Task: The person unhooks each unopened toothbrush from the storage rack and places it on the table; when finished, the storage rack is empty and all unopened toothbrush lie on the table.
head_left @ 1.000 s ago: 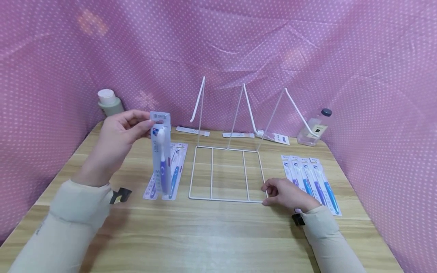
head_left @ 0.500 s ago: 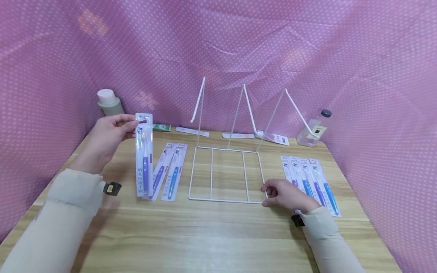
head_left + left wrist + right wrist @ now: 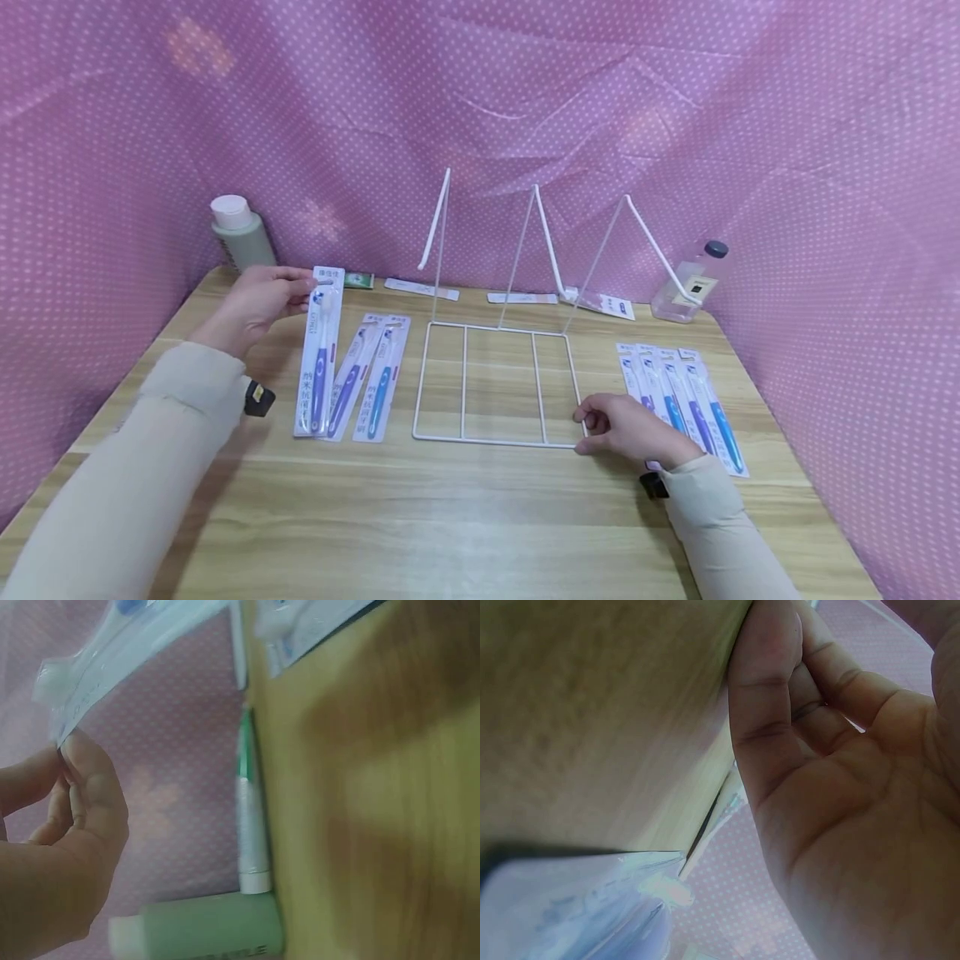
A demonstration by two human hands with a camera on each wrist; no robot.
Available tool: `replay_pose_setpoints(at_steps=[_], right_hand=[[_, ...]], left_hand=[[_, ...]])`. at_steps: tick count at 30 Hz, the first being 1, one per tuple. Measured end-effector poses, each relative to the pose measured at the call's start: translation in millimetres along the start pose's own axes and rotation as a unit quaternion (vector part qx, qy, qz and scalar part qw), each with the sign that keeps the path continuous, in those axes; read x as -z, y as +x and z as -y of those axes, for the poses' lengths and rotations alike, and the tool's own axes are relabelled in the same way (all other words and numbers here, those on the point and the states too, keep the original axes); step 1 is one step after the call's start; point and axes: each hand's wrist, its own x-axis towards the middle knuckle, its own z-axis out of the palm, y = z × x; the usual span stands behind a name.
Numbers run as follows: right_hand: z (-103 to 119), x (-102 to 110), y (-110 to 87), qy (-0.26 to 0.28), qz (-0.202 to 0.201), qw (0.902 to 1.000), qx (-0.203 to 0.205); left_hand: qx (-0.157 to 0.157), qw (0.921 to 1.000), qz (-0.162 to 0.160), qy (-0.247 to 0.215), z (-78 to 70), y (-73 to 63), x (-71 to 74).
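My left hand (image 3: 258,302) pinches the top corner of a packaged purple toothbrush (image 3: 320,367), whose card leans with its lower end down near the wood. In the left wrist view, thumb and fingertips meet at the edge of the pack (image 3: 112,667). Beside it lie a second purple toothbrush (image 3: 348,387) and a blue toothbrush (image 3: 381,387), both packaged; the held pack partly overlaps the purple one. My right hand (image 3: 626,425) holds the right front corner of a white wire rack (image 3: 464,383), fingers curled at its bottom wire. In the right wrist view the wire is hidden.
More packaged toothbrushes (image 3: 697,408) lie fanned at the right. Along the back are a green-and-white tube (image 3: 360,281), several flat packs (image 3: 422,289), a green bottle (image 3: 246,237) and a clear bottle (image 3: 682,292). A pink dotted cloth (image 3: 487,100) surrounds the table (image 3: 450,525).
My left hand has carried the toothbrush pack leftward and then lowered it beside the other two packs, its card now leaning back. The right hand and rack stay put.
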Motion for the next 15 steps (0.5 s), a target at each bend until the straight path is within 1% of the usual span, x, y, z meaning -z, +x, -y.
replay_pose_setpoints(at_steps=[4,10,15], right_hand=[[0,0,-0.1,-0.002,-0.002,1.0000,0.002],[2,1,-0.6,0.001,-0.002,1.0000,0.002],[2,1,0.4,0.000,-0.001,1.0000,-0.002]], left_hand=[[0.021,0.9997,0.003,-0.013,8.2,8.9,-2.8],[0.032,0.9994,0.009,-0.014,17.8,21.3,-6.4],[0.048,0.9980,0.022,-0.034,27.5,30.4,-6.8]])
